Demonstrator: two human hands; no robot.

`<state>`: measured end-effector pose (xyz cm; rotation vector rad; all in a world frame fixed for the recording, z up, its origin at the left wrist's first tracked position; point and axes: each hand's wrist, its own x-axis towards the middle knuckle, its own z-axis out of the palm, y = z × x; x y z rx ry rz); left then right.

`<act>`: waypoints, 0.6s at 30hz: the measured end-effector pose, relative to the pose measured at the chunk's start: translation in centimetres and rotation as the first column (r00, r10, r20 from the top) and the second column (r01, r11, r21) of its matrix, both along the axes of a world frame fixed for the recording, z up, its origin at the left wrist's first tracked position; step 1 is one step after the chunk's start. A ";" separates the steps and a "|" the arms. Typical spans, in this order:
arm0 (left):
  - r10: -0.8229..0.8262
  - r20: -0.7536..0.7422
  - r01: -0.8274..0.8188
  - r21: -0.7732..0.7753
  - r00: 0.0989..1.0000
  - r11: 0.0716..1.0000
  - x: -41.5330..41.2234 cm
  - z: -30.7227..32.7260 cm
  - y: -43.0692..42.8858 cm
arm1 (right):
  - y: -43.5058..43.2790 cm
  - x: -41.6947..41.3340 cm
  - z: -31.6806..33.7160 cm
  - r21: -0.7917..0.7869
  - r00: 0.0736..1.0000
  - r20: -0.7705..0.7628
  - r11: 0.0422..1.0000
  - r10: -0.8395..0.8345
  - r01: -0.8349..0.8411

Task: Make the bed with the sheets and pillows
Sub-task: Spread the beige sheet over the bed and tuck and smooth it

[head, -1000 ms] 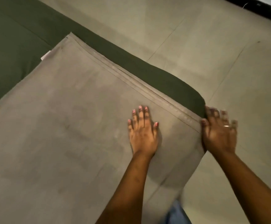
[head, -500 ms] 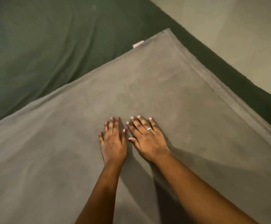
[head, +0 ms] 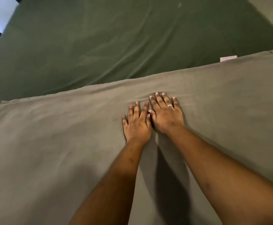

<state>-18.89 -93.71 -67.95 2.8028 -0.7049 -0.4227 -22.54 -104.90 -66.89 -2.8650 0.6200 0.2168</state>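
Head view, left hand (head: 137,125), right hand (head: 165,117), fingers straight on grey sheet (head: 51,143), near edge cropped

Left hand (head: 137,126) and right hand (head: 165,116) flat, touching, on top sheet (head: 51,151), fitted sheet (head: 100,43) beyond, tag (head: 228,58) at far right edge

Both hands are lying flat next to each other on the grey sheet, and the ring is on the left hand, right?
Not quite. The ring is on the right hand, not the left hand; the head view shows it. Both hands do lie flat, side by side, on the grey sheet.
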 end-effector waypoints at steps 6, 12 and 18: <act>0.065 0.005 -0.065 0.084 0.998 0.994 4.2 -0.5 -2.4 | -2.3 4.0 -0.9 -0.010 0.999 -0.003 0.999 0.044 -0.044; 0.109 -0.014 -0.106 0.121 0.994 0.987 6.8 -0.3 -5.5 | -4.9 5.3 -1.0 -0.012 0.993 0.042 0.994 0.114 -0.113; 0.108 -0.076 -0.100 0.105 0.991 0.989 8.2 -0.4 -5.8 | -11.5 3.0 -0.9 -0.049 0.997 0.077 0.999 -0.001 0.005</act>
